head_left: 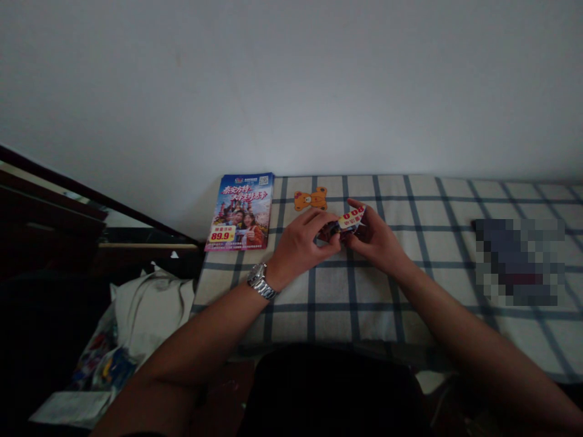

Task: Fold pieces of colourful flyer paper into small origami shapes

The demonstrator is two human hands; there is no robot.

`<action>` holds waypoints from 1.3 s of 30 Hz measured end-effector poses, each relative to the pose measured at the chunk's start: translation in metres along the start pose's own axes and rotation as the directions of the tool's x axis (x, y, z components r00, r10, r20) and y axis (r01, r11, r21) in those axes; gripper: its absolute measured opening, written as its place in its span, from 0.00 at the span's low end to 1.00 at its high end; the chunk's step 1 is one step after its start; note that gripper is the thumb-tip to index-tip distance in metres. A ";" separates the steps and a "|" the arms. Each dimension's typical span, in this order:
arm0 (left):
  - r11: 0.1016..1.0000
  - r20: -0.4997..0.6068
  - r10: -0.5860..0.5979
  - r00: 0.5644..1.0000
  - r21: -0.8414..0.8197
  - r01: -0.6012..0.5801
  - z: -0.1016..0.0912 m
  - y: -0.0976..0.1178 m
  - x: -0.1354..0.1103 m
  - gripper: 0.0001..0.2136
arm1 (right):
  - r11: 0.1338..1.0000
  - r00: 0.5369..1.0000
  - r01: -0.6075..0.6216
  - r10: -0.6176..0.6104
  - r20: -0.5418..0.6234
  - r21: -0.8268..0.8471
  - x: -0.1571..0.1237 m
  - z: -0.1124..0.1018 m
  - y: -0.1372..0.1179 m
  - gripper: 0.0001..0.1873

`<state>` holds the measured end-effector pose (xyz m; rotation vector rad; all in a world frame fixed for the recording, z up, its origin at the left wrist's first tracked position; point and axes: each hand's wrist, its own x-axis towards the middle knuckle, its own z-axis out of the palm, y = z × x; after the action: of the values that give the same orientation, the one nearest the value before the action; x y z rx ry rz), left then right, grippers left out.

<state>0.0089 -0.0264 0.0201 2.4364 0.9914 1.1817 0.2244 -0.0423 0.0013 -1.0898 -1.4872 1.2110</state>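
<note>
Over the checked cloth, both my hands hold one small piece of folded printed paper with red characters on a pale yellow patch. My left hand, with a silver watch on its wrist, pinches the paper's left part between thumb and fingers. At the other side, my right hand grips the right end, its index finger raised along the edge. My fingers partly cover the paper, so its full folded shape is hidden. Just behind my left hand lies a flat orange bear cutout.
A stack of blue and pink flyers lies at the back left of the checked cloth, close to the wall. A dark pixelated item is at the right. Below the left edge are a white bag and other items.
</note>
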 end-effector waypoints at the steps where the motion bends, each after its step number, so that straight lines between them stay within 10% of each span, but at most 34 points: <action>1: 1.000 -0.001 -0.001 1.000 0.002 0.001 0.000 0.000 0.000 0.13 | 1.000 1.000 0.001 -0.001 -0.004 0.001 0.000 0.000 0.000 0.43; 12: 0.999 -0.049 -0.019 0.999 0.040 0.021 -0.001 -0.001 0.002 0.12 | 0.982 0.991 -0.125 0.115 -0.076 -0.144 -0.001 -0.004 -0.004 0.20; 39: 0.996 -0.010 -0.015 1.000 0.085 0.016 0.005 0.001 -0.001 0.12 | 0.961 0.982 -0.189 0.190 -0.013 -0.203 -0.002 0.002 -0.013 0.22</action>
<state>0.0127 -0.0274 0.0167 2.4857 1.0831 1.1697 0.2214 -0.0468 0.0137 -1.3934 -1.5661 1.2114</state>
